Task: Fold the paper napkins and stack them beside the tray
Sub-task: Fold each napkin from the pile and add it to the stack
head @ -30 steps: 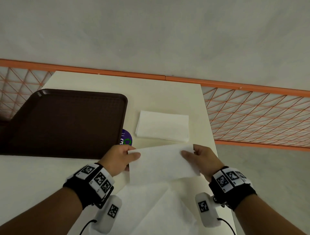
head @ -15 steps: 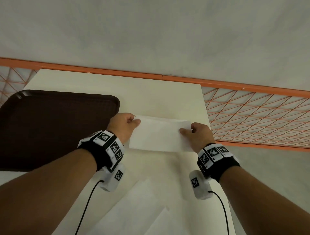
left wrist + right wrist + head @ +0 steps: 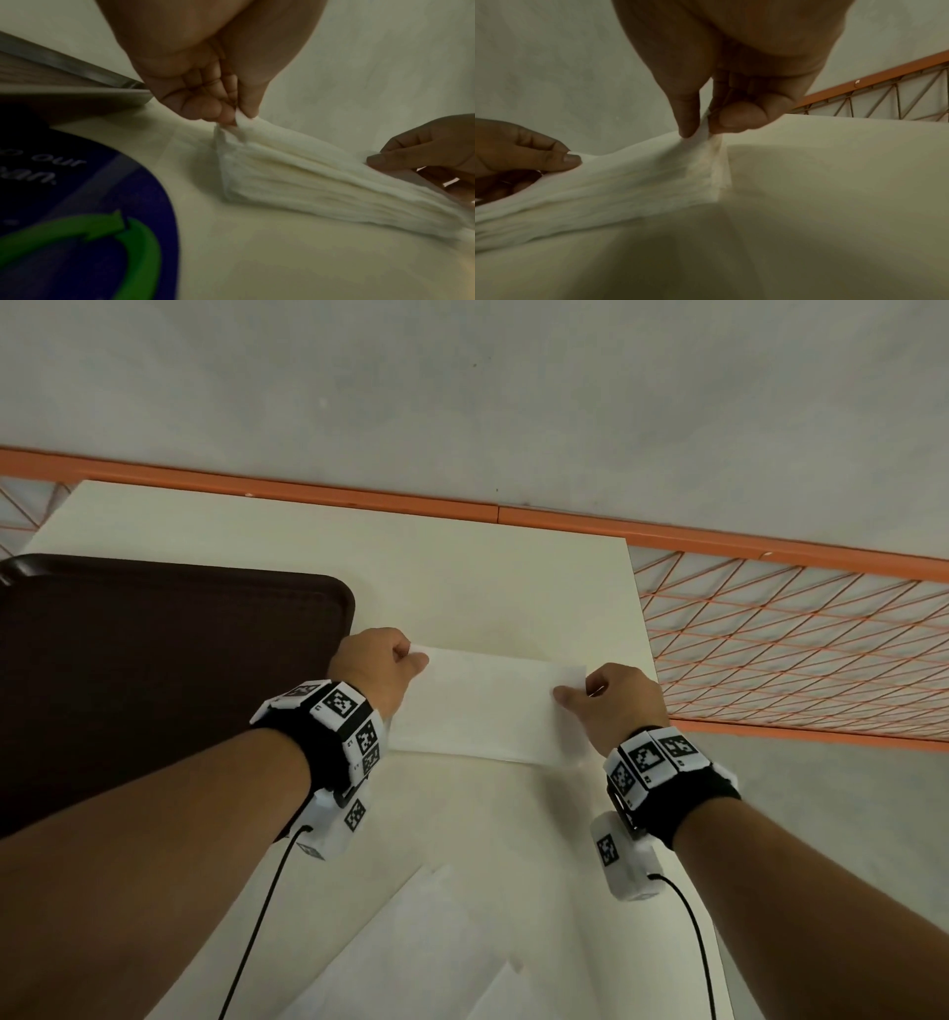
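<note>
A folded white napkin [image 3: 488, 701] lies over the stack of folded napkins [image 3: 321, 186] on the cream table, just right of the dark brown tray [image 3: 169, 680]. My left hand [image 3: 382, 667] pinches its far left corner, thumb on top. My right hand [image 3: 611, 698] pinches the far right corner between thumb and forefinger. In the left wrist view the left hand [image 3: 231, 115] lifts that corner slightly off the stack. In the right wrist view the right hand [image 3: 700, 125] holds the raised corner above the stack [image 3: 628, 186]. Unfolded napkins [image 3: 411, 952] lie at the near edge.
A round blue sticker with a green arrow [image 3: 77, 223] sits on the table [image 3: 462, 577] beside the tray's corner. An orange rail with wire mesh [image 3: 796, 649] runs behind and to the right of the table. The table's right edge is close to my right hand.
Both hands carried the folded napkin away from me, from above the loose napkins to the stack beside the tray, and lowered it onto the stack.
</note>
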Demonstrator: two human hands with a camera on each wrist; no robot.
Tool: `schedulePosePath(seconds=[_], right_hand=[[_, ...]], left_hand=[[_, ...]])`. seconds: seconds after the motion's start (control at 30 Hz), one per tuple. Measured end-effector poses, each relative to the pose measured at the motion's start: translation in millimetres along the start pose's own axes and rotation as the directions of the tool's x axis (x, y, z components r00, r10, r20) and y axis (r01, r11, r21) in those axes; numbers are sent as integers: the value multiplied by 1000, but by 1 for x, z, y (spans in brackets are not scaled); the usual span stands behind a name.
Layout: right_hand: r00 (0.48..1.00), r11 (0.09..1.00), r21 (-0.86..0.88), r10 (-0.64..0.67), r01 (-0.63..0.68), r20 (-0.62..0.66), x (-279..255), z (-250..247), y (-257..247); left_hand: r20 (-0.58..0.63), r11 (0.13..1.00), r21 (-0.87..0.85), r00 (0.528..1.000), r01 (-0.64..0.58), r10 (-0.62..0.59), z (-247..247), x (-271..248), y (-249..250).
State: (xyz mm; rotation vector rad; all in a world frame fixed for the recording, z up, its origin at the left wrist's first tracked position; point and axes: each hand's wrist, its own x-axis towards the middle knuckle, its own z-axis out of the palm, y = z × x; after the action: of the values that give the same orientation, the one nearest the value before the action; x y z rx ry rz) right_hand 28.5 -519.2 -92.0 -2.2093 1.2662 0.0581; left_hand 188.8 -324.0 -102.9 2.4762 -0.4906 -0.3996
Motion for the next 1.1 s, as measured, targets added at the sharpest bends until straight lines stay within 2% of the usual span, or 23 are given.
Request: schedulePosePath(seconds=[0.3, 0.43, 0.53, 0.63, 0.77, 0.9, 1.0, 1.1], right_hand=[[996, 994, 54, 90, -90, -1, -8, -3, 7], [1000, 998, 55, 4, -3, -15, -33, -12, 10], [985, 989, -34, -138, 143, 102, -69, -8, 14], [926, 950, -119, -245, 288, 287, -111, 4, 22], [868, 920, -205, -217, 335, 446, -165, 20, 33], [862, 902, -265, -189, 342, 470, -203, 36, 38], [871, 886, -293, -207, 360, 446, -216, 46, 34], [890, 912, -276, -168, 303, 424, -218, 51, 32]], left_hand=[[-20, 992, 63, 994, 109, -108, -5, 2, -9], [-22, 999, 21, 999, 31, -30, -18, -21, -1], [88, 998, 0, 994, -61, 60, -25, -50, 2], [262, 991, 92, 962, -98, 71, -27, -85, -1], [439, 960, 252, 899, -123, 0, -23, -135, -20], [527, 921, 366, 846, -134, -86, -17, -180, -43], [524, 920, 370, 847, -131, -90, -14, -207, -48], [480, 926, 362, 873, -110, -84, -12, -222, -46]])
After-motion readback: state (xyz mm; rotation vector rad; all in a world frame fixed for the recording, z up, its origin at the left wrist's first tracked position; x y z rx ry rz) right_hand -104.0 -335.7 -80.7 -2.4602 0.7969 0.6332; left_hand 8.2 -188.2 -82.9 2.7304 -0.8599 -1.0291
